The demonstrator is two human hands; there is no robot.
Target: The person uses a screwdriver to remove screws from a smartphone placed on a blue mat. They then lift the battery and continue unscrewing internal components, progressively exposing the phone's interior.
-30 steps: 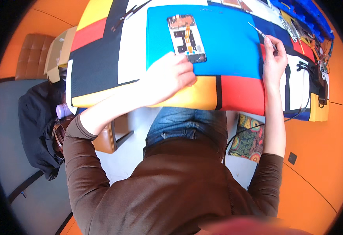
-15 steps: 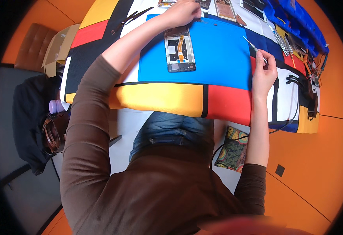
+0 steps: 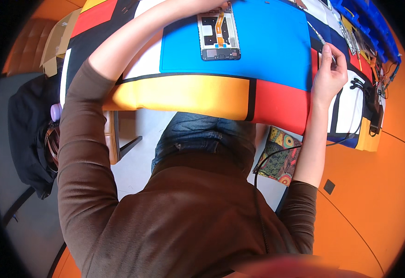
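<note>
An opened smartphone (image 3: 207,30) lies on the blue work mat (image 3: 184,58), its inside facing up and an orange ribbon cable (image 3: 220,28) running along its middle. At the upper edge of the picture, my left hand (image 3: 208,3) reaches over the phone's far end. Most of its fingers are cut off or hidden, so I cannot make out what they do. My right hand (image 3: 330,69) is closed around a slim silver precision screwdriver (image 3: 317,33). The tool's thin tip points up and to the left, past the mat's right edge and apart from the phone.
Several slim tools (image 3: 349,38) lie at the right, before blue parts bins (image 3: 373,28). A black cable (image 3: 339,142) hangs over the table's front right edge. Left of the table are a cardboard box (image 3: 54,44) and a chair with a dark garment (image 3: 29,134).
The view has shifted, so the table and phone sit higher in the picture. My left hand is now mostly cut off at the top. The right hand still holds the screwdriver.
</note>
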